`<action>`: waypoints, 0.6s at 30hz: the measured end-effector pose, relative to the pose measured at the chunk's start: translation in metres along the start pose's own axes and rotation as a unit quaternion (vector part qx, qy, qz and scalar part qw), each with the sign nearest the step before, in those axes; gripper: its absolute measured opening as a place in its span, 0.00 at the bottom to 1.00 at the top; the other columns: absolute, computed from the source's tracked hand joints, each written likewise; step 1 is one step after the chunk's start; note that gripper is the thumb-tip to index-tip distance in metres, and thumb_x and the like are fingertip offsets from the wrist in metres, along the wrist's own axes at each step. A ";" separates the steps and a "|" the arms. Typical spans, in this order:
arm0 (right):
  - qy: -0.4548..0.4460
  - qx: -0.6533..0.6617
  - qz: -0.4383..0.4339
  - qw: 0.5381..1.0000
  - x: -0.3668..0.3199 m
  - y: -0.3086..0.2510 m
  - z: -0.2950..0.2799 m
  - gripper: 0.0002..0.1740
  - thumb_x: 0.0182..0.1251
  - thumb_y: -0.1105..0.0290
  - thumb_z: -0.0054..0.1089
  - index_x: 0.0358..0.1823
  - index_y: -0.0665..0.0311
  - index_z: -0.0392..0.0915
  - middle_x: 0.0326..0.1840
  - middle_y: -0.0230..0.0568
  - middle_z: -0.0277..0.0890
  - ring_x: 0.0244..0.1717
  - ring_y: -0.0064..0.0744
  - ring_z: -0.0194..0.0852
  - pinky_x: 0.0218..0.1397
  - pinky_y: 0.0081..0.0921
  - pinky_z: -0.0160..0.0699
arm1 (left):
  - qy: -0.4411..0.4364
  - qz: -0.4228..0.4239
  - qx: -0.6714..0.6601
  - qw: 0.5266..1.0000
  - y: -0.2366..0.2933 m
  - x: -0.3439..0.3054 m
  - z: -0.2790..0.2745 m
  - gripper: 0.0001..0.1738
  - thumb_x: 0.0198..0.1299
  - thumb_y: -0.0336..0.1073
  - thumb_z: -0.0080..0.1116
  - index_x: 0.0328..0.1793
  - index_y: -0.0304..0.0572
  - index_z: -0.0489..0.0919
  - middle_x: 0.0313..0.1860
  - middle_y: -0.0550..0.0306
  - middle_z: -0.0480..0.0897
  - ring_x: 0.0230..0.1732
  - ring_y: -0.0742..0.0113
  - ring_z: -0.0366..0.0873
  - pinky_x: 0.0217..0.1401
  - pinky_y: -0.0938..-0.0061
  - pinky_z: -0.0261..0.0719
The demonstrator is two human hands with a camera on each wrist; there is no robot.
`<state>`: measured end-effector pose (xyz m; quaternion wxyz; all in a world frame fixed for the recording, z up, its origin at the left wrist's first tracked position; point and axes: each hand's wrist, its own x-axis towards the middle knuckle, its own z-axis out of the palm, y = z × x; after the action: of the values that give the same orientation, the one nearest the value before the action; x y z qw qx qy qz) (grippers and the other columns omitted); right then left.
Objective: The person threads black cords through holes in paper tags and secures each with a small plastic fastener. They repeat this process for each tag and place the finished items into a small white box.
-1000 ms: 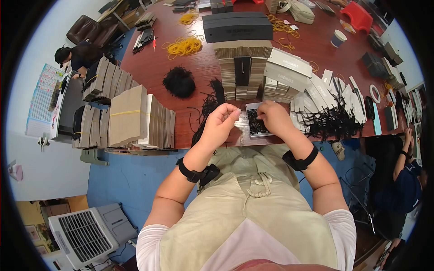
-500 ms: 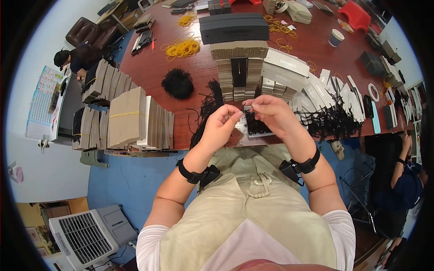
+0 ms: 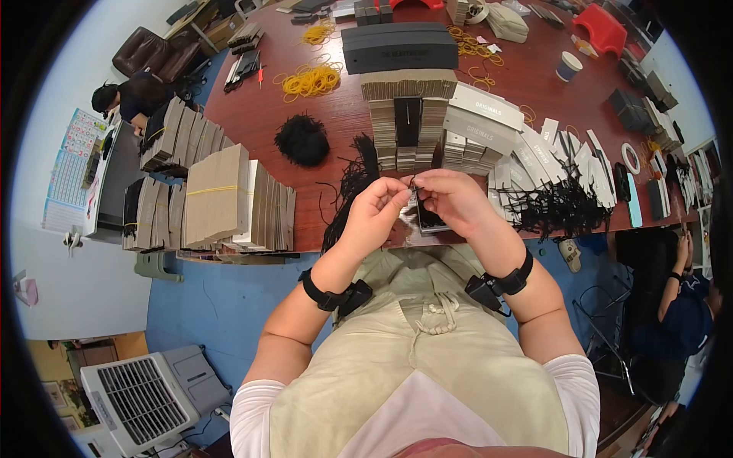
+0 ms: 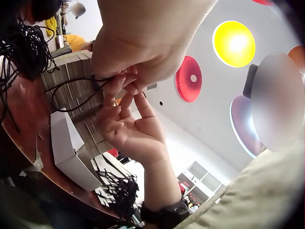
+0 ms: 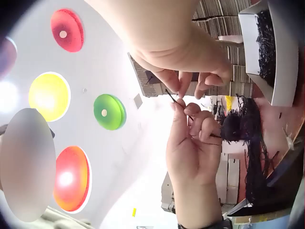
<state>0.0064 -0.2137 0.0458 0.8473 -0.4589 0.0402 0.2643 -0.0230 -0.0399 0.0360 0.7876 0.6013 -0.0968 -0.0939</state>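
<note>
My left hand (image 3: 376, 212) pinches a thin black cord (image 5: 189, 116) between thumb and fingertips. The cord's loop (image 4: 53, 98) hangs out from the fingers in the left wrist view. My right hand (image 3: 462, 202) meets it fingertip to fingertip, its thumb and forefinger pinching a small black piece at the cord's end; the piece is mostly covered by fingers. Under the hands, near the table edge, sits a white box (image 5: 286, 71) holding many small black pieces (image 5: 266, 47). A bundle of black cords (image 3: 350, 191) lies beside the left hand.
Tall stacks of cardboard pieces (image 3: 382, 122) stand just beyond the hands, with more stacks (image 3: 217, 195) at left. White tags (image 3: 534, 156) with black cords (image 3: 565, 208) lie at right. A black clump (image 3: 301, 140) and yellow rubber bands (image 3: 311, 80) are farther back.
My right hand has risen out of the white box and moved left to meet the left hand's fingertips. The left hand has stayed nearly in place.
</note>
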 end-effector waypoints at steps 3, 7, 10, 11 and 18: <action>0.043 -0.118 -0.018 0.992 -0.004 -0.001 0.004 0.13 0.58 0.72 0.60 0.44 0.67 0.80 0.41 0.35 0.79 0.37 0.18 0.70 0.40 0.18 0.66 | 0.006 -0.025 -0.057 0.998 -0.004 0.003 -0.004 0.06 0.64 0.33 0.54 0.42 0.38 0.74 0.28 0.70 0.71 0.26 0.86 0.61 0.26 0.88 0.59; 0.032 -0.234 -0.177 0.956 -0.010 0.000 0.009 0.14 0.59 0.72 0.61 0.46 0.69 0.80 0.48 0.41 0.77 0.48 0.25 0.72 0.53 0.21 0.68 | 0.015 -0.045 -0.088 0.995 -0.005 0.007 -0.006 0.07 0.64 0.34 0.54 0.43 0.39 0.74 0.27 0.70 0.70 0.24 0.85 0.59 0.24 0.87 0.57; 0.016 -0.235 -0.178 0.955 -0.011 -0.001 0.009 0.14 0.59 0.71 0.61 0.45 0.71 0.80 0.50 0.43 0.77 0.51 0.27 0.72 0.56 0.22 0.67 | 0.009 -0.037 -0.081 0.996 -0.004 0.008 -0.005 0.07 0.64 0.34 0.54 0.42 0.39 0.75 0.27 0.70 0.70 0.24 0.85 0.59 0.24 0.87 0.57; 0.019 -0.225 -0.173 0.959 -0.011 -0.002 0.011 0.13 0.59 0.71 0.61 0.44 0.71 0.80 0.50 0.43 0.77 0.50 0.27 0.72 0.56 0.22 0.67 | 0.008 -0.036 -0.077 0.996 -0.004 0.008 -0.004 0.07 0.64 0.34 0.55 0.42 0.39 0.75 0.26 0.70 0.70 0.24 0.85 0.59 0.24 0.87 0.57; 0.025 -0.162 -0.128 0.978 -0.009 -0.005 0.009 0.13 0.59 0.72 0.62 0.43 0.71 0.81 0.45 0.41 0.79 0.47 0.25 0.74 0.53 0.21 0.69 | -0.002 -0.051 -0.056 0.997 -0.002 0.006 -0.005 0.08 0.63 0.35 0.56 0.41 0.39 0.77 0.26 0.71 0.72 0.24 0.85 0.60 0.25 0.87 0.58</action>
<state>-0.0010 -0.2125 0.0575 0.7871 -0.5981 -0.0411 0.1449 -0.0163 -0.0373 0.0335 0.8141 0.5602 -0.0622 -0.1402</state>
